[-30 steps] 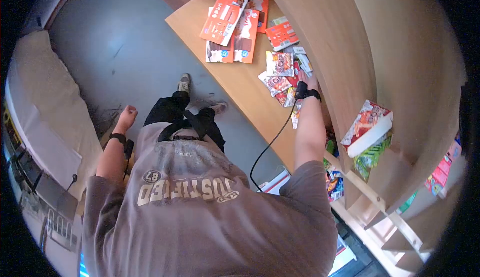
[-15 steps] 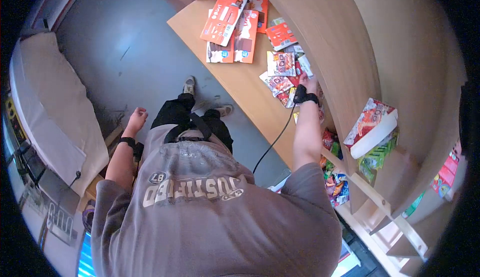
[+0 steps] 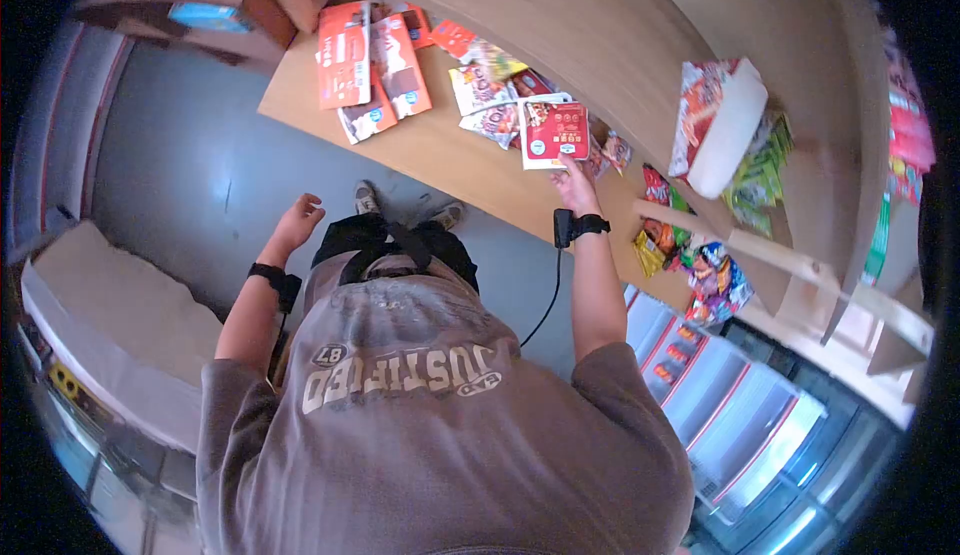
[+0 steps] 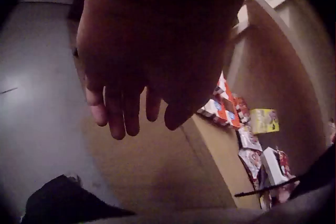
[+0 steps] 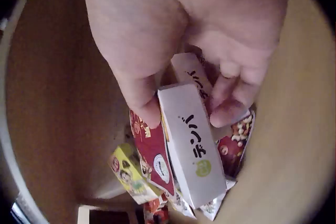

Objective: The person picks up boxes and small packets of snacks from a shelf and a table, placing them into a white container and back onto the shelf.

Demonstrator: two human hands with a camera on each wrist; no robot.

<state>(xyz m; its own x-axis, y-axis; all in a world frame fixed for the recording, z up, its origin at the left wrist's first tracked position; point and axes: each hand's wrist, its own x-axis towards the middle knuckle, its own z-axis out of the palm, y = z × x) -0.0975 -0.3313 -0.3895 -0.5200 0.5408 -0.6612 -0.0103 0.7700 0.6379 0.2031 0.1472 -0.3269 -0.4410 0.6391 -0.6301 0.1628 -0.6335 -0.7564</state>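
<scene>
In the head view my right hand (image 3: 577, 190) holds a red and white snack box (image 3: 557, 135) over the wooden shelf board (image 3: 440, 150). The right wrist view shows the thumb on the red face, with curled fingers at the opposite side of the box's white edge (image 5: 191, 145), which bears black lettering. Beneath and behind it lie snack packets (image 3: 490, 120), partly covered by the box. My left hand (image 3: 298, 223) hangs away from the shelf beside my body, its fingers loosely bent around nothing.
Orange and white boxes (image 3: 345, 55) lie at the board's far left end. A yellow box (image 5: 131, 174) stands beside the packets. To the right are a red and white open carton (image 3: 705, 120), green packets (image 3: 760, 170) and several colourful packets (image 3: 715, 280). A curved wooden panel (image 3: 560, 15) rises behind.
My right hand has drawn back from the packets with the red and white box in its grip. The head view has turned; my left hand stays low and holds nothing.
</scene>
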